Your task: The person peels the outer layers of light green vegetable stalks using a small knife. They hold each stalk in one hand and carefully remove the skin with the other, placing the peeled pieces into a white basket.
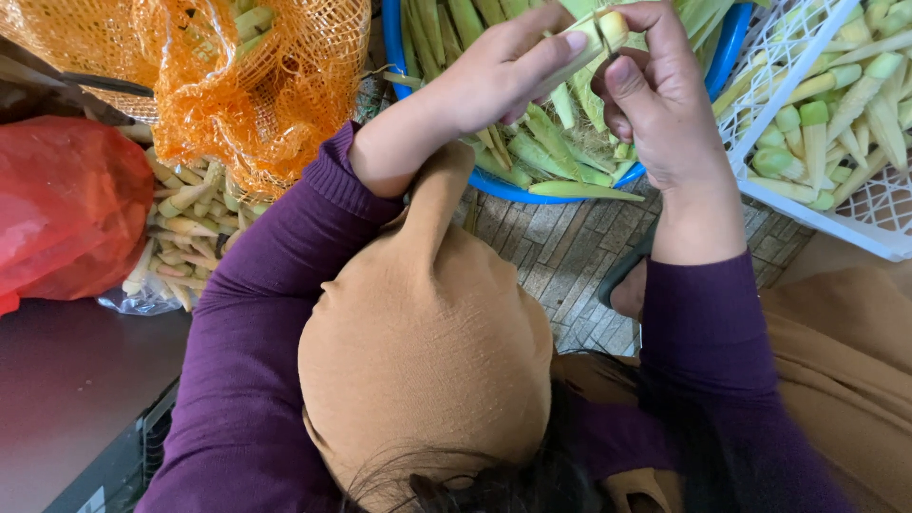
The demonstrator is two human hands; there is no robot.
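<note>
Pointing up-right between both hands [579,76]: baby corn [597,36]

A produce-sorting spot on a brick-paved floor [560,256] — an orange net sack [256,76] of baby corn at upper left, a blue basin [494,185] of green husks at top centre, a white plastic crate [826,204] of trimmed ears at upper right — suggests a market or farm workplace.

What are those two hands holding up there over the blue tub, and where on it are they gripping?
A small husked corn ear. The left hand wraps its middle; the right hand pinches its cut end.
</note>
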